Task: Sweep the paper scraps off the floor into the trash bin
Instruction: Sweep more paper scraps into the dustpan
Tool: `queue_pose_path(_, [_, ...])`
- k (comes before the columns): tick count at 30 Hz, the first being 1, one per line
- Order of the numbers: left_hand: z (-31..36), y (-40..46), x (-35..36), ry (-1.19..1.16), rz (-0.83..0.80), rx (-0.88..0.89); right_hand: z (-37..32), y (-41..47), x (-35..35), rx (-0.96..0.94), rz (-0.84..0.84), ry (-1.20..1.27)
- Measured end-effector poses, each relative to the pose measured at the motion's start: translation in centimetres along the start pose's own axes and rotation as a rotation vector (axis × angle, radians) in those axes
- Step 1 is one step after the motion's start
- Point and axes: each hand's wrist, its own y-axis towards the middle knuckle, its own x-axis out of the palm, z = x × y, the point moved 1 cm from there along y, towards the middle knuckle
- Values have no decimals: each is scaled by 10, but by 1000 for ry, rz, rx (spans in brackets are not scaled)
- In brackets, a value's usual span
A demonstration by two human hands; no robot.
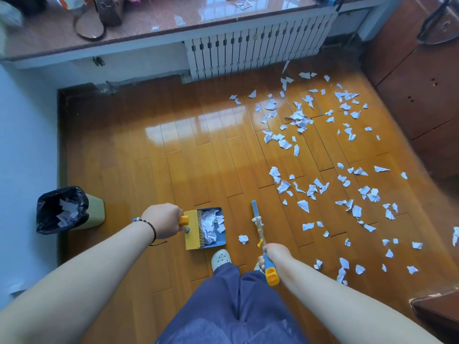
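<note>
My left hand [162, 220] grips the yellow handle of a blue and yellow dustpan [219, 240], which holds a heap of white paper scraps. My right hand [274, 253] is closed around the handle of a broom [259, 228] whose blue head points away from me at the floor. One scrap [243, 239] lies between dustpan and broom. Several paper scraps [320, 150] are scattered over the right half of the wooden floor. The trash bin [95, 209], green with a black liner, stands left of the dustpan and has some scraps inside.
A white radiator [258, 43] sits under a long windowsill at the far wall. A brown wooden cabinet [419, 90] lines the right side. A pale wall runs along the left. My legs and a white shoe [220, 258] are at bottom centre.
</note>
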Motion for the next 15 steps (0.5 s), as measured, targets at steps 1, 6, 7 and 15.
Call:
queue_pose_path(1, [3, 0, 2, -3, 0, 0, 3, -1, 8, 6, -9, 14])
queue_pose_path(6, [13, 3, 12, -40, 9, -9, 5, -6, 38, 79, -104, 64])
queue_pose_path(7, [14, 3, 12, -52, 13, -14, 3, -6, 42, 85, -130, 66])
queue_pose_path(15, [-1, 3, 22, -209, 52, -114, -25, -24, 33, 69, -223, 61])
